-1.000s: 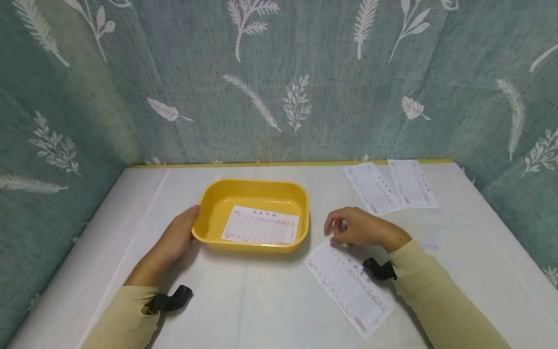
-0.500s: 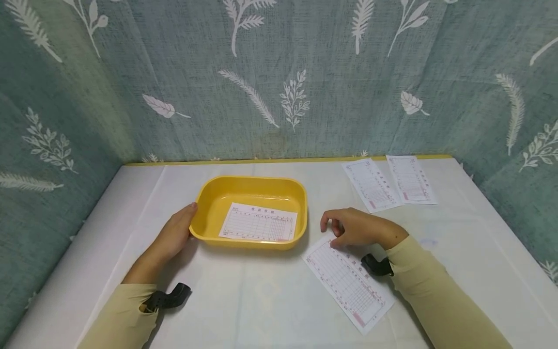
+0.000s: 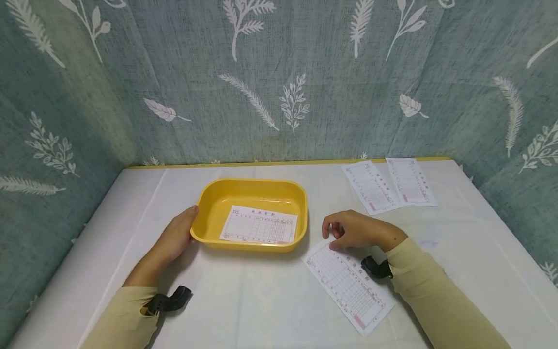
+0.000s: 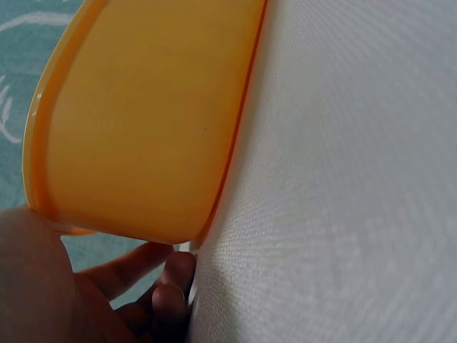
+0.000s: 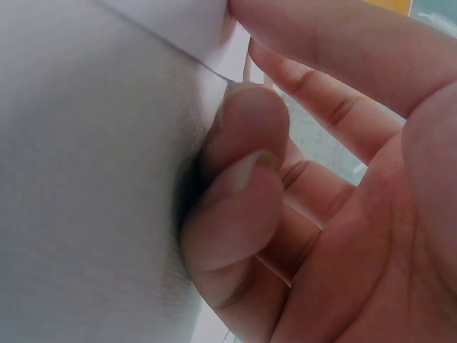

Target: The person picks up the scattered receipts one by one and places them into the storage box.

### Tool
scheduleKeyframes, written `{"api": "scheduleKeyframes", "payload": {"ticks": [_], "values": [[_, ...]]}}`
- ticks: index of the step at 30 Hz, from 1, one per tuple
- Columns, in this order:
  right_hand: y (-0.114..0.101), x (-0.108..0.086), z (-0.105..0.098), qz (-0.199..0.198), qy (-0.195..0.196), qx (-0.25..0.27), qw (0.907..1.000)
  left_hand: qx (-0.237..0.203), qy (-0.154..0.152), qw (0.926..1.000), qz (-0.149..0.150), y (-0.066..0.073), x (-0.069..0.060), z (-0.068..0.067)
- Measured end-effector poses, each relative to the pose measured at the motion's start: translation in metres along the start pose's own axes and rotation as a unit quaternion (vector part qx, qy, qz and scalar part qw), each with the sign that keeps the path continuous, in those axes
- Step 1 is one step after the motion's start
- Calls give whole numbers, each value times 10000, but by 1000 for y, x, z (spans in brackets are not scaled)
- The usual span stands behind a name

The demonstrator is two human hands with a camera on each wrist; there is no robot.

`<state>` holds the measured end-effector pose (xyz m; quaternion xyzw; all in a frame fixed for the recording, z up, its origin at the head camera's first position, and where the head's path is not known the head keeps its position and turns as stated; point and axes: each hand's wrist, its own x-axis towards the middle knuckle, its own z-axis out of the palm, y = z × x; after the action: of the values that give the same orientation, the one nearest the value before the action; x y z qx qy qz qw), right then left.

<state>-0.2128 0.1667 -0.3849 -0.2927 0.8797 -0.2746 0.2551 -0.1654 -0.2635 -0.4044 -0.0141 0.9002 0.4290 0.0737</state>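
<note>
Both hands [image 3: 176, 235] [image 3: 362, 230] @ edges — tray [image 3: 250, 246], slip [image 3: 348, 286] — gap btwn.

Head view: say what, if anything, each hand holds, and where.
Left hand: yellow tray, by its left end. Right hand: touching a paper slip, far end; pinch unclear.

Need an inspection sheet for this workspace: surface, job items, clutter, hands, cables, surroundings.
Surface: white table covering, lightly creased, faint smudge at right
Job items: yellow tray with one printed slip inside; near slip angled on the table to its right; two more toward the back right, left one and right one
Clutter: nothing seen
Left hand: against tray's left end
Right hand: at near slip's upper end; firm pinch unclear
Cables: nothing seen
Surroundings: leaf-patterned cloth behind and at both sides
</note>
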Motion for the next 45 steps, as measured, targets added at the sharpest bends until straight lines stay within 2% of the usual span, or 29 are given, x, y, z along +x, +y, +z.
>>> {"api": "scheduleKeyframes", "payload": {"ticks": [6, 12, 17, 23, 30, 36, 39, 45], "values": [[1, 0, 1, 39, 92, -157, 9998, -52, 76, 9999, 49, 0, 1, 0], [2, -2, 3, 17, 19, -73, 10000, 71, -2, 10000, 46, -2, 0, 1], [0, -1, 2, 38, 104, -169, 9998, 57, 138, 9998, 104, -1, 1, 0], [1, -2, 4, 25, -14, -115, 9999, 33, 10, 10000, -12, -2, -1, 1], [0, -1, 4, -43, 68, -175, 9998, 69, 133, 9998, 164, 0, 0, -1], [2, -1, 6, -55, 16, -129, 9999, 8, 40, 10000, 54, -2, -1, 1], [1, -1, 5, -135, 66, -231, 9996, 99, 102, 9998, 118, -1, 0, 0], [-2, -2, 6, -32, 41, -236, 9997, 65, 22, 10000, 14, -1, -1, 0]]}}
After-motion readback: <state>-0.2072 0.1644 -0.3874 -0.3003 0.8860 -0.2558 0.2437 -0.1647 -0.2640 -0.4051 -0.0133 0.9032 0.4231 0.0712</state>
